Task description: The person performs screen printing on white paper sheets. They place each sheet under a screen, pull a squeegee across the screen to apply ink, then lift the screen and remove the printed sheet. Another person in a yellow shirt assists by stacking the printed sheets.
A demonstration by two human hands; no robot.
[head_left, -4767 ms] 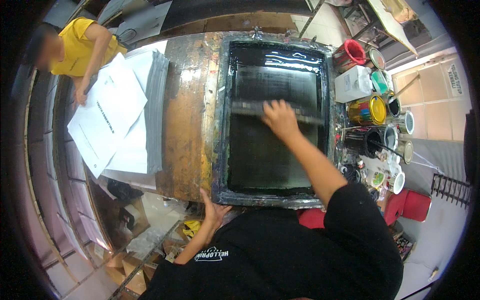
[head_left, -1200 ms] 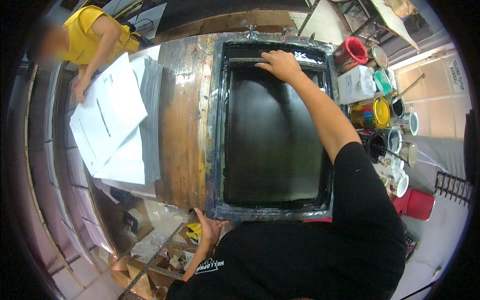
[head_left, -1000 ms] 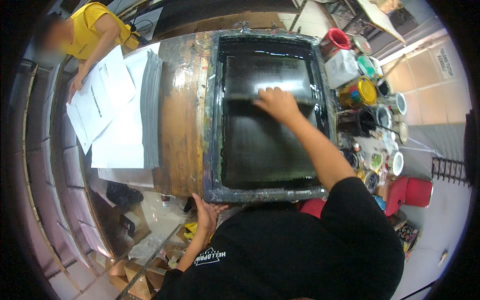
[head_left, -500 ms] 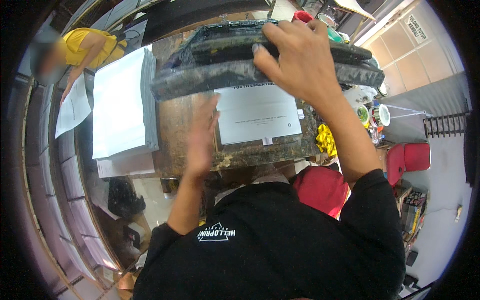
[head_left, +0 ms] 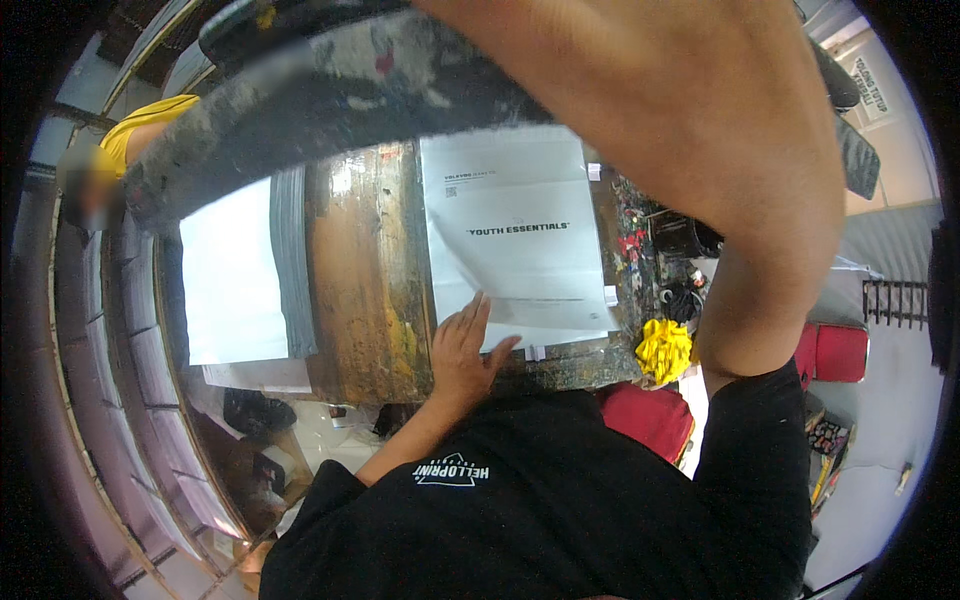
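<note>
Head view: my left grip lies unclenched at the sheet, light touch best against creasing, right grip unseen.

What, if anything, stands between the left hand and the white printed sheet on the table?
Nothing visible: the left hand is right at the near left corner of the white printed sheet. The raised dark frame hides the sheet's far edge from this view, but is beyond the hand, not between them.

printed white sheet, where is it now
In the head view, the printed white sheet lies on the worktable, right of the white stack, with the left hand at its near-left corner.
</note>
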